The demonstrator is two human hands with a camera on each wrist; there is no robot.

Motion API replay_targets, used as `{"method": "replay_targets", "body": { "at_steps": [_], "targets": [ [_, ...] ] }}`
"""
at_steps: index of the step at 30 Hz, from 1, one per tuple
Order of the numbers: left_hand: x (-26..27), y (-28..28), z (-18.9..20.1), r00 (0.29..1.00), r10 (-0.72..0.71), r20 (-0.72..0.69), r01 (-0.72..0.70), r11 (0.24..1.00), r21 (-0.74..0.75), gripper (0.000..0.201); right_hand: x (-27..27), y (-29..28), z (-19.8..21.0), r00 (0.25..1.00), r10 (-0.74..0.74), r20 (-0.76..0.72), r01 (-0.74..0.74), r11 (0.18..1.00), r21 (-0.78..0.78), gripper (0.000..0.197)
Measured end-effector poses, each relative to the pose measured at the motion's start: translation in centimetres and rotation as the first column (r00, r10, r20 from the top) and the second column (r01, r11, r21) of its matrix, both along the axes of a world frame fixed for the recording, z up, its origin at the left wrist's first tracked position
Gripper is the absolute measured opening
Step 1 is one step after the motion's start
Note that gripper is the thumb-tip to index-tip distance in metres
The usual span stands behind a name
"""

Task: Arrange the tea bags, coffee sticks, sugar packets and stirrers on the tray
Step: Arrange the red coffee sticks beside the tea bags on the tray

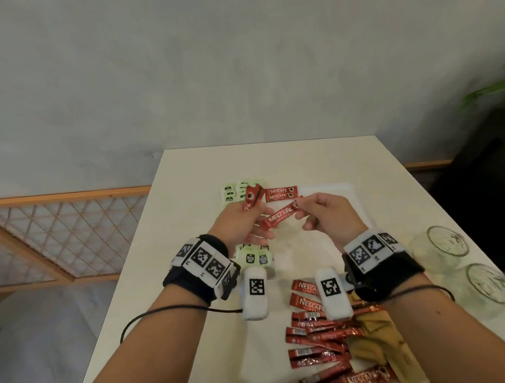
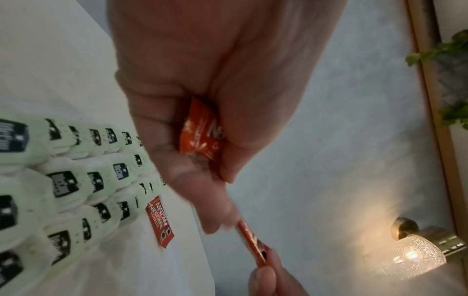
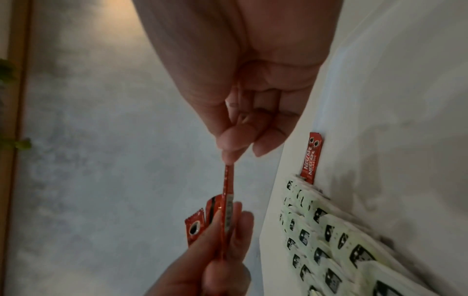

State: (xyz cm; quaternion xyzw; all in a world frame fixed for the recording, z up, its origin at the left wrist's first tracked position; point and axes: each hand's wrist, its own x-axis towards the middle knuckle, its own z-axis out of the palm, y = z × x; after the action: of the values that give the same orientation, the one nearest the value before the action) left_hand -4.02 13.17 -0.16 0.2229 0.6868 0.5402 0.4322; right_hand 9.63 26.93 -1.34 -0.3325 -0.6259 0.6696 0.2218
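Observation:
My left hand point(image 1: 244, 223) grips a small bunch of red coffee sticks point(image 1: 253, 197) above the white tray point(image 1: 331, 188). My right hand point(image 1: 321, 214) pinches the far end of one red coffee stick point(image 1: 280, 216) that spans between both hands; the left fingers point(image 2: 215, 218) still touch its other end. Two coffee sticks point(image 1: 281, 193) lie side by side on the tray's far left. Rows of pale green tea bags point(image 2: 76, 180) lie in overlapping lines along the tray's left side. In the right wrist view the held stick point(image 3: 226, 200) is seen edge-on.
A pile of loose red coffee sticks point(image 1: 316, 335) and tan packets point(image 1: 376, 339) lies on the white table point(image 1: 193, 322) near me. Two glass jars point(image 1: 448, 244) point(image 1: 489, 286) stand at the right edge. A wall lamp point(image 2: 415, 252) and a plant point(image 1: 494, 88) are beyond.

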Motion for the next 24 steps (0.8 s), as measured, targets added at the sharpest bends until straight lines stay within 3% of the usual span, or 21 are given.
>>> {"method": "replay_targets", "body": {
  "at_steps": [6, 9, 13, 19, 24],
  "targets": [
    [1.5, -1.9, -0.1, 0.997, 0.012, -0.074, -0.006, 0.997, 0.079, 0.030, 1.2, -1.5, 0.2, 0.996, -0.052, -0.078, 0.050, 0.998, -0.026, 0.009],
    [2.0, -2.0, -0.1, 0.987, 0.051, -0.153, -0.037, 0.995, 0.090, 0.026, 1.3, -2.3, 0.6, 0.997, 0.011, -0.076, -0.015, 0.999, -0.044, 0.009],
    [2.3, -1.9, -0.4, 0.973, 0.001, -0.232, 0.014, 0.998, 0.066, 0.021, 0.9, -2.6, 1.1, 0.994, 0.105, -0.025, -0.105, 0.994, -0.007, 0.011],
    [1.6, -1.4, -0.6, 0.985, 0.105, -0.140, -0.092, 0.991, 0.100, 0.028, 0.1, -1.5, 1.3, 0.981, 0.169, 0.092, -0.175, 0.982, 0.066, 0.012],
    [0.5, -0.1, -1.4, 0.969, 0.225, -0.102, -0.208, 0.966, 0.150, 0.022, -1.1, -0.1, 0.7, 0.981, 0.185, 0.050, -0.182, 0.981, -0.065, 0.014]
  ]
}}
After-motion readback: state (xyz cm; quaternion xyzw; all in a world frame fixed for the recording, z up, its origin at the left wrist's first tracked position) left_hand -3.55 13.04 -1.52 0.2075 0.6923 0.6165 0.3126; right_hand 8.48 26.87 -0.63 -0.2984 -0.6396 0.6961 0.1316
